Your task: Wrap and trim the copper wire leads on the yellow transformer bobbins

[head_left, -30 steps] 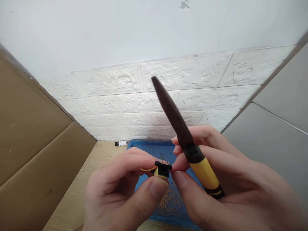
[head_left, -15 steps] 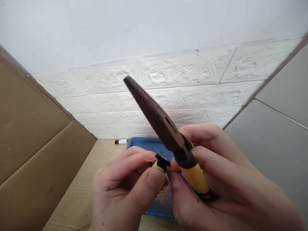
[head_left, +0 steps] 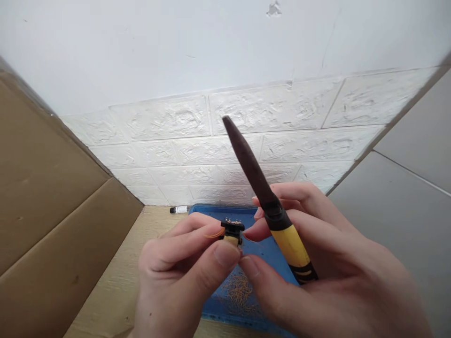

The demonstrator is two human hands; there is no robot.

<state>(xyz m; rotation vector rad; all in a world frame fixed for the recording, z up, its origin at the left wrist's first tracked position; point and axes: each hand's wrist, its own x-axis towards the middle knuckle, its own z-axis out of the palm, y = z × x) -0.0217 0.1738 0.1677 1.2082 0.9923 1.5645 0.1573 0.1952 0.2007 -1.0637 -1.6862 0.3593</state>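
Observation:
Pinched between the thumb and fingers of my left hand (head_left: 186, 272) is a small transformer (head_left: 232, 230) with a black bobbin, yellow tape and metal pins facing up. Thin orange wires (head_left: 214, 234) stick out at its sides. My right hand (head_left: 317, 263) is closed around the yellow and black handle of long-nose pliers (head_left: 269, 202), whose dark jaws point up and away to the left. The thumb and index finger of that hand are at the transformer's right side, by a wire end; whether they grip it I cannot tell.
Below my hands a blue tray (head_left: 243, 321) holds a heap of thin orange wire bits (head_left: 239, 293). A small black-capped tube (head_left: 179, 210) lies at the tray's far left corner. Cardboard (head_left: 52, 202) stands on the left, a white brick-patterned wall (head_left: 229, 155) behind, grey tiles (head_left: 394, 211) on the right.
The pliers have swung, their tip moving right and turning more edge-on. My left hand has turned the transformer, so its row of pins now faces me more squarely. Both hands keep their holds.

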